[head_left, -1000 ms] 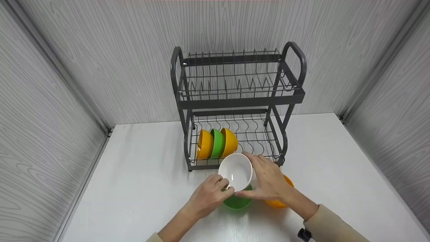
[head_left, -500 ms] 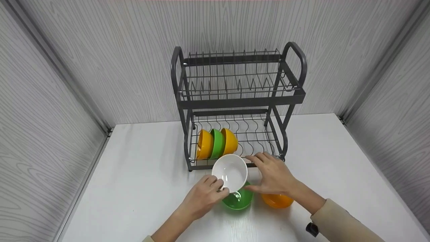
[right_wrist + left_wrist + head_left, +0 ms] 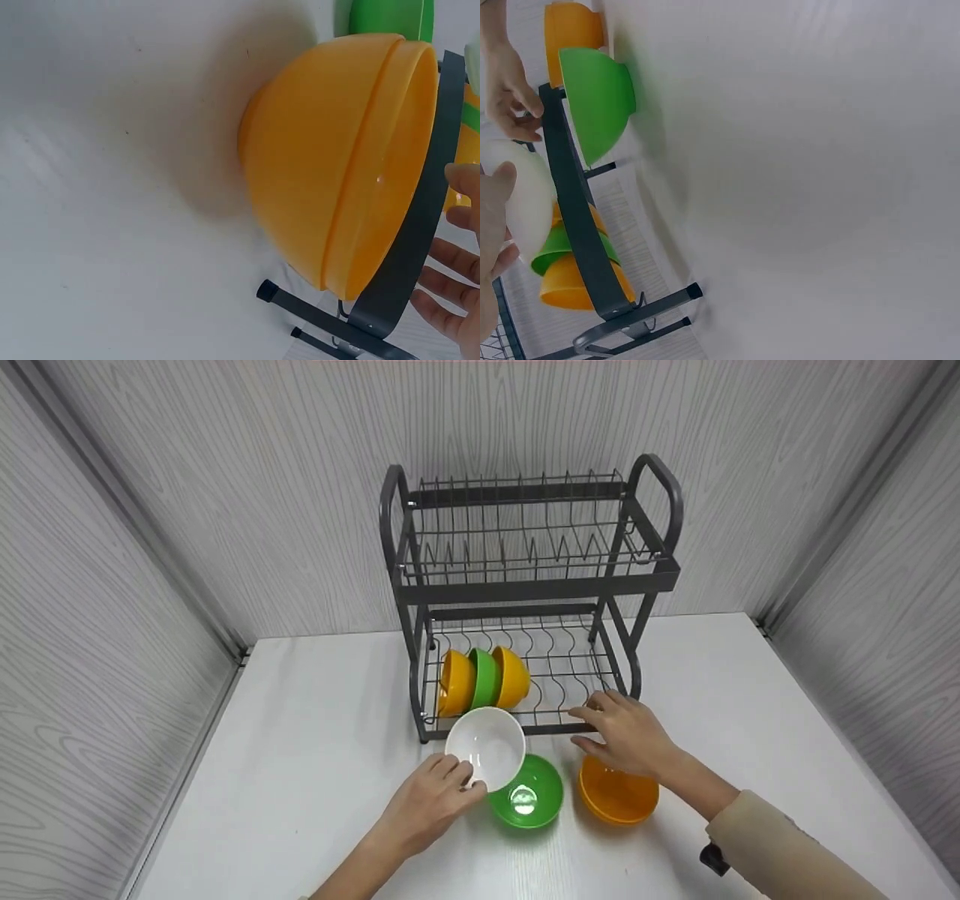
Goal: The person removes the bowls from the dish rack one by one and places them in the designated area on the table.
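Observation:
My left hand (image 3: 430,804) pinches the near rim of a white bowl (image 3: 489,741), thumb and fingers at its edge. The bowl is tilted, its inside facing me, just in front of the rack. My right hand (image 3: 628,735) holds nothing; its fingers are spread and loosely bent above the orange bowls (image 3: 619,791). Two orange bowls are nested there, as their double rim in the right wrist view (image 3: 330,165) shows. Between the hands a green bowl (image 3: 534,795) stands upright on the table, partly overlapped by the white one.
A dark two-tier dish rack (image 3: 536,589) stands at the back. On its lower tier, at the left, an orange bowl (image 3: 456,684), a green bowl (image 3: 485,679) and another orange bowl (image 3: 513,678) lean on edge. Grey wood-grain panels (image 3: 315,495) enclose the white table (image 3: 315,780).
My left hand has carried the white bowl to the left. My right hand has let go of it and moved right, uncovering more of the green and orange bowls.

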Demonstrator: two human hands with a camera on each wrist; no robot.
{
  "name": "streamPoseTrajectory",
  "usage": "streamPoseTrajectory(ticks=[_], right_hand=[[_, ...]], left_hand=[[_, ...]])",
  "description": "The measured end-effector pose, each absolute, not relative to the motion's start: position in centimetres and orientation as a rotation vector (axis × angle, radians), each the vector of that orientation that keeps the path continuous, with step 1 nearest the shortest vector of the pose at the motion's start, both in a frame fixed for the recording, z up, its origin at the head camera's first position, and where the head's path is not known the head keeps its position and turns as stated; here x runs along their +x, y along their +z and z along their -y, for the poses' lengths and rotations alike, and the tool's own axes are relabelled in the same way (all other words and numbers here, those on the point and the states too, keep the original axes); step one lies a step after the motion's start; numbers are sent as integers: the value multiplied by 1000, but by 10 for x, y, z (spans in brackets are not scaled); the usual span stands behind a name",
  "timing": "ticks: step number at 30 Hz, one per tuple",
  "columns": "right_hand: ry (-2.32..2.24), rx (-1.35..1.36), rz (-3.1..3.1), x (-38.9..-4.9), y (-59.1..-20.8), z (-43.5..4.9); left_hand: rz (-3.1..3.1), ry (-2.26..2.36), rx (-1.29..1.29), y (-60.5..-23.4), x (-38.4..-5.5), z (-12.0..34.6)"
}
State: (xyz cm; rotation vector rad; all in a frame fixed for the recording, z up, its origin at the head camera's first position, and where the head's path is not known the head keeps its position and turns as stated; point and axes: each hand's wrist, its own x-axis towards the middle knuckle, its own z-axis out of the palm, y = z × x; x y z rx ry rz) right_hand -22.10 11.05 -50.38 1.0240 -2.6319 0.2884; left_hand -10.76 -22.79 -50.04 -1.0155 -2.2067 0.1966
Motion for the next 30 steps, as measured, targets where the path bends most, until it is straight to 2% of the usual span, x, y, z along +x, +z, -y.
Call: streamPoseTrajectory(ticks=[11, 30], right_hand=[[221, 1050, 2567, -233, -517, -120], [176, 1072, 2515, -231, -523, -120]], left_hand=[[2292, 276, -990, -506, -101, 245], [2289, 331, -1021, -520, -95, 263]])
